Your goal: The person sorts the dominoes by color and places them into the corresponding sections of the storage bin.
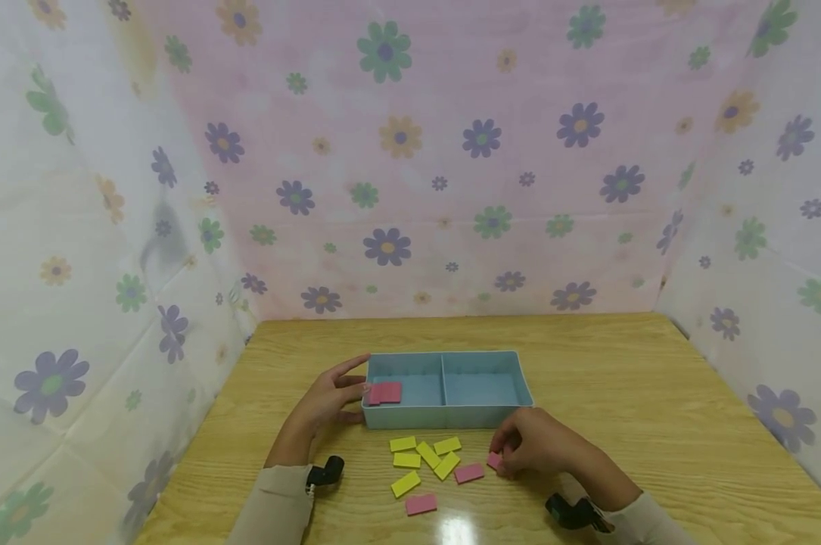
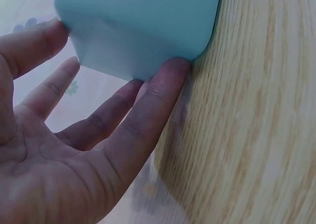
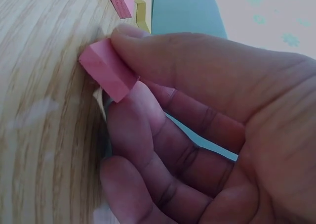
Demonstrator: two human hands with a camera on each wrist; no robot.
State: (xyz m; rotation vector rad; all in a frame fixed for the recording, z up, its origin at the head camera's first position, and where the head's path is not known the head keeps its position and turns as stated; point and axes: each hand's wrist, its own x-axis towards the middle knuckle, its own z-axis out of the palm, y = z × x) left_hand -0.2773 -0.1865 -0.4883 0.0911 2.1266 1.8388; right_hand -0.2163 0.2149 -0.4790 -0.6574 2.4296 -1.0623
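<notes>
Pale blue and split in two by a divider (image 1: 443,378), an open box (image 1: 405,417) sits on the wood-grain table (image 1: 607,378), nearer its far edge than the blocks strewn before it. Pink blocks (image 1: 391,392) lie in the near left corner of its left compartment. The left hand (image 1: 324,397) is at the box's left end, fingers spread apart and fingertips (image 2: 173,70) touching the outer wall, not wrapped round it. Just off the box's near right corner, the right hand (image 1: 536,443) pinches a small pink block (image 3: 108,68) between thumb and finger, low over the table; whether the block touches the wood I cannot tell. Six yellow blocks (image 1: 406,460) lie in front of the box's near edge, with two loose pink blocks (image 1: 469,473) beside and below them. Flower-printed cloth (image 1: 437,155) rises behind the table's far edge.
</notes>
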